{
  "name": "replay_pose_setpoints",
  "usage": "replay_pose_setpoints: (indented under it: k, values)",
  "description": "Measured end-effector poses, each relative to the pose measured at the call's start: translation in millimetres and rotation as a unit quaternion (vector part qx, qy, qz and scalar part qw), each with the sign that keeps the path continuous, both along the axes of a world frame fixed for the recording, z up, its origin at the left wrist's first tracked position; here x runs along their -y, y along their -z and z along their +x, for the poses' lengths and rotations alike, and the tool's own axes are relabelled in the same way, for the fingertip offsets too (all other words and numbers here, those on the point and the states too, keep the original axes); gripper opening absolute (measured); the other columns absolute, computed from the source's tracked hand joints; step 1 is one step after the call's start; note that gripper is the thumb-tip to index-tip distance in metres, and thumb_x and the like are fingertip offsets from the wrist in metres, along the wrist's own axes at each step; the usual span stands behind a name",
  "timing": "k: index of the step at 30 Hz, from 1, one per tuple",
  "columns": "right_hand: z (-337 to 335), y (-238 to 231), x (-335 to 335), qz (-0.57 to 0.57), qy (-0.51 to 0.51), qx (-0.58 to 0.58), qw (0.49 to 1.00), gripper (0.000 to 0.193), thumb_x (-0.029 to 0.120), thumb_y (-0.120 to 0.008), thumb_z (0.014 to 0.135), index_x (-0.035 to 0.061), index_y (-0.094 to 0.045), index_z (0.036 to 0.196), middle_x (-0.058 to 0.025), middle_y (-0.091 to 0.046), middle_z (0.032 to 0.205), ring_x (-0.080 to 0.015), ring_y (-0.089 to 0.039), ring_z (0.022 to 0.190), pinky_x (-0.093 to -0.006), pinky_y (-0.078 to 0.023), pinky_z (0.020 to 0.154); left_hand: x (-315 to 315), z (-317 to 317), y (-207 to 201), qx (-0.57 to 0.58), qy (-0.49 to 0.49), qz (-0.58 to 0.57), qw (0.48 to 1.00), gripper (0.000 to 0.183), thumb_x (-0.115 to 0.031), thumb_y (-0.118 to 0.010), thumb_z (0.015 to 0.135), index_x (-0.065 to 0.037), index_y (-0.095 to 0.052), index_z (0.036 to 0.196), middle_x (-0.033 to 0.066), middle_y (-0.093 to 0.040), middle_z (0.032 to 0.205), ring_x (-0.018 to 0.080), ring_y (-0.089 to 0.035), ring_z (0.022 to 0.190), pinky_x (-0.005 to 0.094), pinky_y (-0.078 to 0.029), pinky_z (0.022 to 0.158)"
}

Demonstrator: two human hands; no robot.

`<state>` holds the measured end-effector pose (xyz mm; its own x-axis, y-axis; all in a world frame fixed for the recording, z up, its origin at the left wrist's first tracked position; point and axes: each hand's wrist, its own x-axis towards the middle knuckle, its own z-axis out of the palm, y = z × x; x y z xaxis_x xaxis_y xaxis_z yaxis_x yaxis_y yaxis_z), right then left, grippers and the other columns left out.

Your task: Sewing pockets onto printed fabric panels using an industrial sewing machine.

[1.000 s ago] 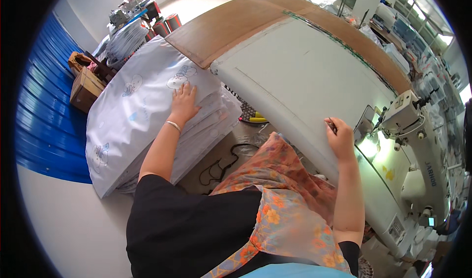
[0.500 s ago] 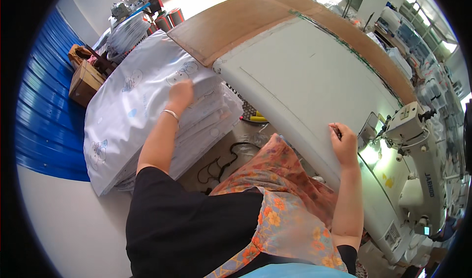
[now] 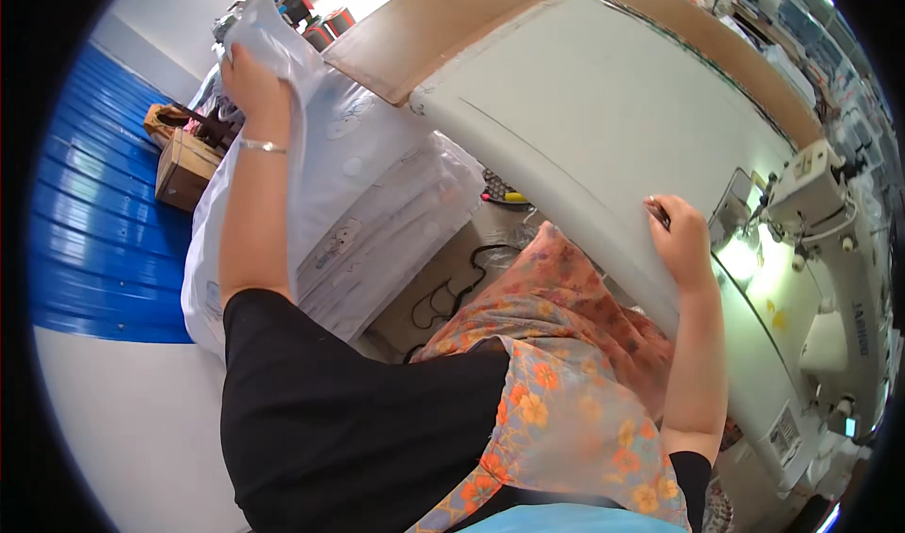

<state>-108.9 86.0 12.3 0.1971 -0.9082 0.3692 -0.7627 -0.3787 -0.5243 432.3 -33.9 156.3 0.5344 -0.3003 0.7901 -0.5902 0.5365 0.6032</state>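
Observation:
At the far left, my left hand (image 3: pixel 253 85) is closed on the edge of a thin white fabric sheet (image 3: pixel 275 35), which it holds raised. The sheet hangs down beside my forearm onto a tall stack of folded white fabric (image 3: pixel 377 217) with pale cartoon prints. My right hand (image 3: pixel 682 241) rests by the near edge of the white sewing table (image 3: pixel 575 109), its fingers curled round a small dark tool (image 3: pixel 658 213). Mostly covered by the fingers, the tool's exact kind is unclear. Just right of that hand stands a sewing machine (image 3: pixel 806 189) with its lamp lit.
Brown board (image 3: pixel 452 24) borders the table's far side. Left of the stack are a cardboard box (image 3: pixel 186 168) and a blue corrugated wall (image 3: pixel 104 203). A black cord (image 3: pixel 462 293) lies on the floor between stack and table. Thread cones (image 3: pixel 328 26) stand at the back.
My left hand has moved away and to the left from the top of the stack, lifting a fabric sheet. The right hand keeps its curled hold by the table edge; the whole view has shifted slightly.

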Motion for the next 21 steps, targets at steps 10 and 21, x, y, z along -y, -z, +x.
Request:
replay_pose_setpoints:
  k: [10,21]
  values:
    - [-7,4,-1,0.042,0.035,-0.002,0.999,0.018,0.006,-0.062,0.081,0.0006,-0.066,0.099,-0.0176,-0.067,0.091,-0.0307,-0.067,0.082,-0.0359,-0.052,0.073,52,-271,-31,0.321,0.130,0.059,0.936,0.053,0.003,-0.062,0.066,0.004,-0.052,0.119,0.0258,-0.055,0.112,0.0431,-0.051,0.107,0.0466,-0.041,0.099]
    - [1,10,-108,-0.033,0.055,-0.065,0.996,0.054,0.005,-0.069,0.072,0.0115,-0.058,0.125,-0.0124,-0.050,0.137,-0.0270,-0.067,0.086,-0.0361,-0.055,0.071,54,-426,171,0.628,0.279,0.257,0.679,0.053,-0.045,-0.037,0.097,-0.016,-0.044,0.141,0.0133,-0.034,0.151,0.0295,-0.029,0.141,0.0501,-0.024,0.113]
